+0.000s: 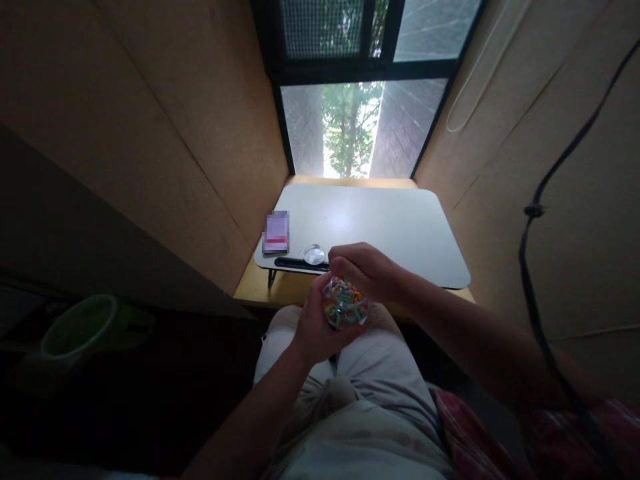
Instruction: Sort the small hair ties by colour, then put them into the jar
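My left hand (317, 330) is wrapped round a small clear jar (346, 316) above my lap, tilted so that I look at its side. Many small coloured loops (343, 293), like hair ties or rubber bands, fill it. Over the jar's far end is my right hand (365, 267), fingers curled closed; whatever they hold is hidden. Just beyond, a round clear lid (315, 254) lies at the near edge of the white folding table (370, 213), by its black slot (295, 264).
A purple pack or booklet (277, 232), blurred out, lies on the table's left side. Behind the table is a window (350, 127). Wooden walls (200, 133) stand close on both sides. A dark cord (525, 267) hangs at right, and a green bin (95, 327) stands low at left.
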Motion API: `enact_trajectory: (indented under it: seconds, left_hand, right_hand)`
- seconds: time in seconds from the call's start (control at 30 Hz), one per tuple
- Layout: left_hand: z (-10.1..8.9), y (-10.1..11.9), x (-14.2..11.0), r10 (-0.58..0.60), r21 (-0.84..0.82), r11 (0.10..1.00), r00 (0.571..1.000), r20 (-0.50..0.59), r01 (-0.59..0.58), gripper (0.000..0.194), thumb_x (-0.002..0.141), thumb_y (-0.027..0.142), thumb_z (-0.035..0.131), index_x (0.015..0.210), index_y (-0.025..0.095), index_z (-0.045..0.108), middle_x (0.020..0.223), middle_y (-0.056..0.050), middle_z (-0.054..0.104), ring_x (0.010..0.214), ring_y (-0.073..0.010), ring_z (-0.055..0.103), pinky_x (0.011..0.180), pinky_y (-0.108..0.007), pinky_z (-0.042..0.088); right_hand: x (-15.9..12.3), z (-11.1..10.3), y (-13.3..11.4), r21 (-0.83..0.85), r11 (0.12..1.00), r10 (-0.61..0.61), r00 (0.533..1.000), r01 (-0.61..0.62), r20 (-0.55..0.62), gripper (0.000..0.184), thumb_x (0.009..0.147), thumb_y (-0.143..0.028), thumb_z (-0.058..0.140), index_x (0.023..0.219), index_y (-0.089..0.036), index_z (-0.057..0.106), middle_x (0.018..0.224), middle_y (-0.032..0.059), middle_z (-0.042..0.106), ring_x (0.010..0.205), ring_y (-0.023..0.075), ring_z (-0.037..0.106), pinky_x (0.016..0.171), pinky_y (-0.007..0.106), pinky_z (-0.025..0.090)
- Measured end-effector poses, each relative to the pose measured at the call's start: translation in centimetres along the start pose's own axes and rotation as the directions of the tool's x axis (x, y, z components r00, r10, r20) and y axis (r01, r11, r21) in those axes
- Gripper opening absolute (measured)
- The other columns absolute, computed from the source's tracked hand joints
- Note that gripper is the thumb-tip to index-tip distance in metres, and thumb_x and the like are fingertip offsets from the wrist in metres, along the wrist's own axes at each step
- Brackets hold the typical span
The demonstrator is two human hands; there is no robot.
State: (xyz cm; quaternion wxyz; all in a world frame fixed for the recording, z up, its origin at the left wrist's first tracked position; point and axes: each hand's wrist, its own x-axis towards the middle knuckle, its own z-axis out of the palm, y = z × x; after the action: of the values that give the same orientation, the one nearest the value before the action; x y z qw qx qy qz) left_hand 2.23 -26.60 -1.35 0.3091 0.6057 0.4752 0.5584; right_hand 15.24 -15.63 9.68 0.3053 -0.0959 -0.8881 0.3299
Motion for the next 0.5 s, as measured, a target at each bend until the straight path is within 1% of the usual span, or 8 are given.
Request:
enact_trajectory:
  seconds: [0.2, 0.37, 0.5]
  left_hand:
    - [0.10, -0.29, -0.17, -0.001, -0.009, 1.000, 1.000, -0.006, 0.001, 0.097, 0.063, 0.039, 0.086, 0.144, 0.024, 0.033, 0.136, -0.013, 0.051, 0.121, -0.0319, 0.056, 0.102, -0.047, 0.048]
    - [0.13, -0.12, -0.21, -0.013, -0.046, 0.999, 1.000, 0.013, 0.014, 0.097, 0.065, 0.037, 0.085, 0.144, 0.024, 0.032, 0.137, -0.014, 0.051, 0.120, -0.0320, 0.057, 0.101, -0.047, 0.049]
    - [0.22, -0.13, -0.20, -0.016, -0.080, 0.997, 0.999, 0.030, 0.018, 0.095, 0.066, 0.035, 0.085, 0.144, 0.024, 0.032, 0.137, -0.015, 0.051, 0.119, -0.0321, 0.058, 0.101, -0.048, 0.049]
  right_hand:
    - [-0.13, 0.00, 0.12, 0.019, 1.000, 0.019, 1.000, -0.019, -0.014, 0.039, 0.102, -0.037, 0.037, 0.067, -0.019, 0.038, 0.059, -0.0051, 0.038, 0.055, 0.0084, 0.033, 0.055, 0.023, 0.029]
    - [-0.19, -0.20, 0.05, 0.043, 0.998, 0.042, 0.998, -0.040, -0.036, 0.039, 0.102, -0.039, 0.037, 0.068, -0.019, 0.040, 0.060, -0.0045, 0.040, 0.055, 0.0089, 0.035, 0.054, 0.023, 0.029]
    - [-0.17, -0.46, 0.05, 0.048, 0.998, 0.039, 0.995, -0.035, -0.093, 0.037, 0.102, -0.039, 0.037, 0.071, -0.019, 0.042, 0.062, -0.0037, 0.042, 0.056, 0.0092, 0.036, 0.054, 0.023, 0.030]
